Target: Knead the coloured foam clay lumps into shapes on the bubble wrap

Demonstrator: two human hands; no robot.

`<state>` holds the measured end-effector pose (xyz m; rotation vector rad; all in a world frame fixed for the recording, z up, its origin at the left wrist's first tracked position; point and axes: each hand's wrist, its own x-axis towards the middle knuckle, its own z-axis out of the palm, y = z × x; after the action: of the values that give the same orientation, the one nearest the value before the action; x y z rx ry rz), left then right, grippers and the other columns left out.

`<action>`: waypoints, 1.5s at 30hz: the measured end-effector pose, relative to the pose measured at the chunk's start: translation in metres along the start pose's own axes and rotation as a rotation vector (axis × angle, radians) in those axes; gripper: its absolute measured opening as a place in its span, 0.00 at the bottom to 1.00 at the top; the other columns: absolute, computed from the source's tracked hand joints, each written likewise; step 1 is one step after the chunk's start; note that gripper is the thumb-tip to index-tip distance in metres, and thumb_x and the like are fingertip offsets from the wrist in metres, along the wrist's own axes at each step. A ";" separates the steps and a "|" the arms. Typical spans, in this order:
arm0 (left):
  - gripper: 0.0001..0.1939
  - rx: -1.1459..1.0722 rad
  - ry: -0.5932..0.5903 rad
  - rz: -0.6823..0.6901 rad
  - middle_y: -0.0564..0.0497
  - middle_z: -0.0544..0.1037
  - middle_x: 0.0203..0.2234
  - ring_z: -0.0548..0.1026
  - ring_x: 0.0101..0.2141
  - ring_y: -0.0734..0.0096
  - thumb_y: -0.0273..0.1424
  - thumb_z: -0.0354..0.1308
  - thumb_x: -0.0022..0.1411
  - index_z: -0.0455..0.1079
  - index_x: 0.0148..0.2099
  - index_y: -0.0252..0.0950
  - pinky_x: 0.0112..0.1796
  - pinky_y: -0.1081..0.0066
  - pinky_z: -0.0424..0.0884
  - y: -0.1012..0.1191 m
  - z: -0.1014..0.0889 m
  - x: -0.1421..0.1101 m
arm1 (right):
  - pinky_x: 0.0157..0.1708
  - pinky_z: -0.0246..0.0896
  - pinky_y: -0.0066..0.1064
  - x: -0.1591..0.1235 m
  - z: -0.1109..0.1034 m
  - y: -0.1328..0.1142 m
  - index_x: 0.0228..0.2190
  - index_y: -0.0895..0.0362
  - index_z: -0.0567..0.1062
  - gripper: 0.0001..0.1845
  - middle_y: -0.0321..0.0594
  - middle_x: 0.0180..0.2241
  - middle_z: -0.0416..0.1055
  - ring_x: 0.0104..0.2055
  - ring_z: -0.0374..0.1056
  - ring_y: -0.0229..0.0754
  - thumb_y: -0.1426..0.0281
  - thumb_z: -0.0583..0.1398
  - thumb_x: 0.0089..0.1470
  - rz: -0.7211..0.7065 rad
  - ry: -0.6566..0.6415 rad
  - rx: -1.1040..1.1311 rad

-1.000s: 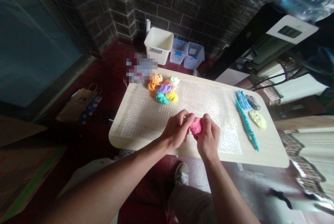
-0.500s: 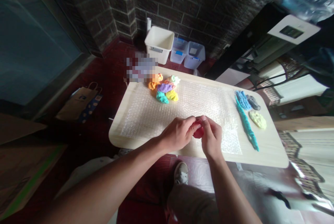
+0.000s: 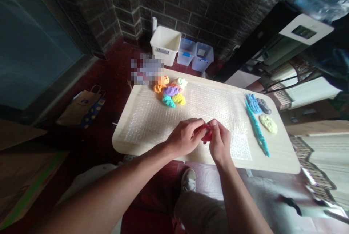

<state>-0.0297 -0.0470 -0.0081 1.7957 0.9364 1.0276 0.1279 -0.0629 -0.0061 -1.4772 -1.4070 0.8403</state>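
Note:
A lump of red modelling clay [image 3: 207, 134] is pinched between my two hands above the front of the table. My left hand [image 3: 187, 136] is closed on its left side, thumb laid across it. My right hand [image 3: 220, 137] grips the right side between thumb and fingers. Beneath them lies a sheet of bubble wrap [image 3: 152, 125]. Toward its far left sit clay lumps: orange [image 3: 158, 88], purple [image 3: 171, 91], teal [image 3: 168, 101], yellow [image 3: 179, 99] and pale green [image 3: 181, 82]. My fingers partly hide the red clay.
At the table's right are a long turquoise clay roll [image 3: 257, 126], a blue clay lump [image 3: 253, 104], a grey one [image 3: 264, 106] and a pale yellow one [image 3: 268, 124]. Storage bins [image 3: 166, 43] stand beyond the far edge. A paper bag [image 3: 81, 107] is on the floor at left.
The red clay has shifted shape slightly between my fingers, with a small piece now poking out below. Both hands stay together in nearly the same spot.

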 end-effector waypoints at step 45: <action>0.17 0.074 0.114 -0.226 0.54 0.72 0.20 0.71 0.23 0.69 0.35 0.44 0.77 0.60 0.32 0.41 0.30 0.68 0.62 0.003 0.013 -0.001 | 0.16 0.56 0.28 -0.001 0.006 0.007 0.17 0.55 0.70 0.37 0.35 0.12 0.64 0.15 0.61 0.37 0.42 0.55 0.68 0.273 -0.263 0.230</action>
<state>-0.0183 -0.0531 -0.0096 1.6590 1.2314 0.9699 0.1249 -0.0624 -0.0148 -1.4357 -1.2574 1.3630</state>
